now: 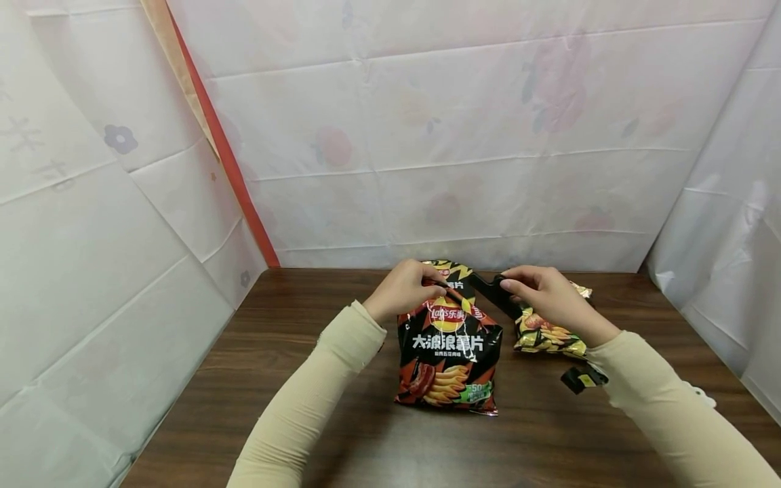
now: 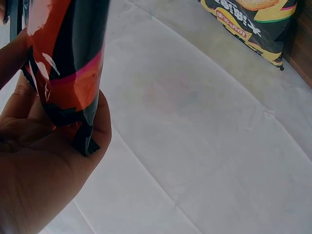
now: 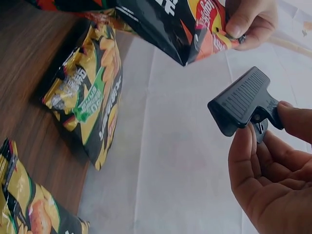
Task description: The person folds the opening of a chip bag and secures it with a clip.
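Near the middle of the dark wooden surface, a red-and-black chip bag is in front of the person, its top gathered and folded. The left hand pinches that fold, thumb on the front and fingers behind. Off to the bag's right, the right hand has thumb and fingers narrowed on a black clip, gripping it by its levers. The clip is apart from the bag, and I can't tell how far its jaws are parted.

It looks to me like the point for fitting the clip over the fold. I'd keep the left pinch flat and snug so the film can't spring back, squeeze the levers fully, bring the jaws in square over every layer, and ease off only once the left fingers are out of the bite. A yellow-and-black bag sits behind, and a second yellow bag by the right wrist could easily get nudged.
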The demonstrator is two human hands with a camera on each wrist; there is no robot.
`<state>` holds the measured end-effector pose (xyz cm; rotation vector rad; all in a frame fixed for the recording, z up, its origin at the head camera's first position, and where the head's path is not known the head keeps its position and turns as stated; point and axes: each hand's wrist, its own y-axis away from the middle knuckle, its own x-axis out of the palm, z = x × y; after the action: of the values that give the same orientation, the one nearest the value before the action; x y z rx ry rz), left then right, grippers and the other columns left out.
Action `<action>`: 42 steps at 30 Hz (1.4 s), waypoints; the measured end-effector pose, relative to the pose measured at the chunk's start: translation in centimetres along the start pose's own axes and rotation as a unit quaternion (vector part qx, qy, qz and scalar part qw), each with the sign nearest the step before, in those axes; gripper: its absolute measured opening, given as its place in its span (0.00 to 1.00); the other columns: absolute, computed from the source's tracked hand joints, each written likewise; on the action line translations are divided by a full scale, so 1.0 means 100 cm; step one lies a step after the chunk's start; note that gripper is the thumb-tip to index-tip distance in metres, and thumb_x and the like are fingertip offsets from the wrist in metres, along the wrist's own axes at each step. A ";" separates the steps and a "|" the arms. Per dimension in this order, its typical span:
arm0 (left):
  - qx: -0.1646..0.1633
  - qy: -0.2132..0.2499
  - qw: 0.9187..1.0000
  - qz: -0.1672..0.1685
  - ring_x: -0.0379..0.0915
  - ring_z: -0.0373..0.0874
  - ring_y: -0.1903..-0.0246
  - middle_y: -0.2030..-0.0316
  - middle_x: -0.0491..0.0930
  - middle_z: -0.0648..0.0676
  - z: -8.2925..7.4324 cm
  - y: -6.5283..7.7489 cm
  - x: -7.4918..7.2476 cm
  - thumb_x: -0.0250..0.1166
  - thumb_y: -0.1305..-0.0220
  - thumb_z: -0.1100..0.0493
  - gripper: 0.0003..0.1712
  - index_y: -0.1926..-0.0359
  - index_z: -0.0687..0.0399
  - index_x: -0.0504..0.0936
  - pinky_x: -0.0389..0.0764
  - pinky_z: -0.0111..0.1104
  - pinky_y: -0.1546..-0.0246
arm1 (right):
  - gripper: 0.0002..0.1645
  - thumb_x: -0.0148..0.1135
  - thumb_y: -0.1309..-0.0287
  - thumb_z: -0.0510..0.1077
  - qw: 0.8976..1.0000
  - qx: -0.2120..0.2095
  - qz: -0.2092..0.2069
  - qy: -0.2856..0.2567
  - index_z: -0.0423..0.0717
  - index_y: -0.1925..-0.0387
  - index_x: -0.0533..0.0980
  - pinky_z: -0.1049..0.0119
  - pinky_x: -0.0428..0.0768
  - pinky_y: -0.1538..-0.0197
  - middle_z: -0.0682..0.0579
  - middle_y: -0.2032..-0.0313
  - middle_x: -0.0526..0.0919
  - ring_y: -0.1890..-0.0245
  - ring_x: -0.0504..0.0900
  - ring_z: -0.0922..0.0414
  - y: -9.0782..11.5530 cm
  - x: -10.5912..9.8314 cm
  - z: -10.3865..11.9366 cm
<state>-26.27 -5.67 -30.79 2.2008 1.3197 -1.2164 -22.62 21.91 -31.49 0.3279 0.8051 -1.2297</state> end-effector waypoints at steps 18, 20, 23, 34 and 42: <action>-0.008 -0.002 1.000 0.000 0.51 0.36 0.91 0.60 0.87 0.52 0.000 0.001 -0.001 0.64 0.33 0.57 0.10 0.54 0.52 0.87 0.63 0.28 0.82 | 0.19 0.54 0.29 0.52 1.000 0.000 -0.004 -0.013 0.43 0.48 0.77 0.63 0.77 0.65 0.46 0.63 0.82 0.68 0.79 0.56 -0.005 0.015 0.009; -0.007 -0.002 1.000 0.001 0.51 0.36 0.91 0.58 0.87 0.52 0.000 0.001 -0.001 0.64 0.33 0.57 0.10 0.54 0.52 0.87 0.63 0.28 0.81 | 0.19 0.55 0.29 0.52 1.000 -0.002 -0.005 -0.014 0.43 0.49 0.77 0.64 0.76 0.67 0.46 0.64 0.82 0.69 0.78 0.55 -0.005 0.016 0.009; -0.005 -0.002 1.000 0.001 0.51 0.36 0.90 0.57 0.87 0.53 -0.001 0.001 -0.001 0.64 0.32 0.57 0.10 0.54 0.52 0.87 0.62 0.28 0.81 | 0.17 0.55 0.29 0.50 1.000 -0.014 -0.008 -0.013 0.43 0.50 0.77 0.64 0.76 0.68 0.46 0.65 0.82 0.70 0.78 0.55 -0.005 0.017 0.009; 0.000 -0.007 1.000 -0.002 0.52 0.36 0.90 0.56 0.87 0.53 -0.001 0.000 0.000 0.64 0.32 0.57 0.10 0.54 0.52 0.87 0.64 0.28 0.79 | 0.13 0.58 0.31 0.48 0.999 -0.039 -0.034 -0.012 0.44 0.55 0.80 0.65 0.71 0.74 0.47 0.72 0.80 0.80 0.71 0.60 -0.008 0.022 0.010; -0.003 0.000 1.000 -0.002 0.54 0.36 0.90 0.58 0.87 0.52 0.000 -0.001 -0.001 0.64 0.33 0.58 0.11 0.53 0.52 0.87 0.66 0.28 0.78 | 0.12 0.59 0.32 0.49 0.999 -0.030 -0.029 -0.012 0.46 0.56 0.81 0.65 0.70 0.75 0.47 0.71 0.82 0.82 0.69 0.60 -0.010 0.023 0.012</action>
<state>-26.34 -5.65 -30.70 2.1959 1.3266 -1.2123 -22.85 19.19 -32.10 0.2414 0.8341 -1.2584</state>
